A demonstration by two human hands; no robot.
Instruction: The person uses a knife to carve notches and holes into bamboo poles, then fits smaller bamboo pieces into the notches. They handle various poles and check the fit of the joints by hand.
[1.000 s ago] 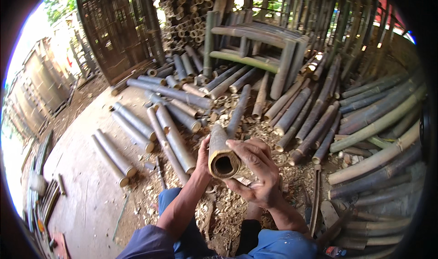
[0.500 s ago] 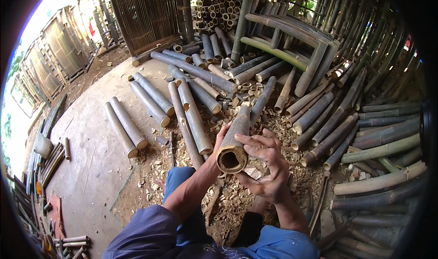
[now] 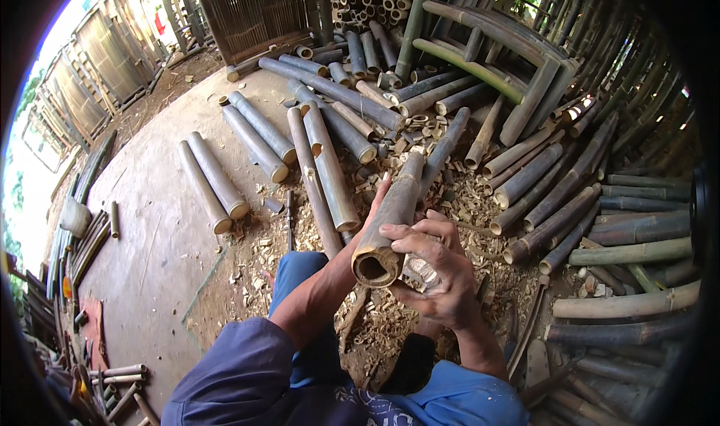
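A brown-grey bamboo piece (image 3: 396,208) is held in front of me, its hollow near end pointing back toward me and its far end slanting up and right. The opening at this end is dark, with a pale rim. My left hand (image 3: 380,198) supports the piece along its left side and from beneath; most of its fingers are hidden behind the bamboo. On the right, my right hand (image 3: 439,276) is closed round the near end, fingers over the top and thumb below. Another dark bamboo length (image 3: 445,152) lies just beyond the held piece.
Wood chips (image 3: 472,216) cover the ground around my legs. Two long bamboo lengths (image 3: 330,175) lie left of my hands, near a narrow dark tool (image 3: 290,220). More cut bamboo (image 3: 551,208) is piled at right. A bamboo chair frame (image 3: 480,70) stands at the back.
The bamboo's near end has shifted slightly left and its far end up and right, with both hands still on it. The surroundings have shifted a little in view.
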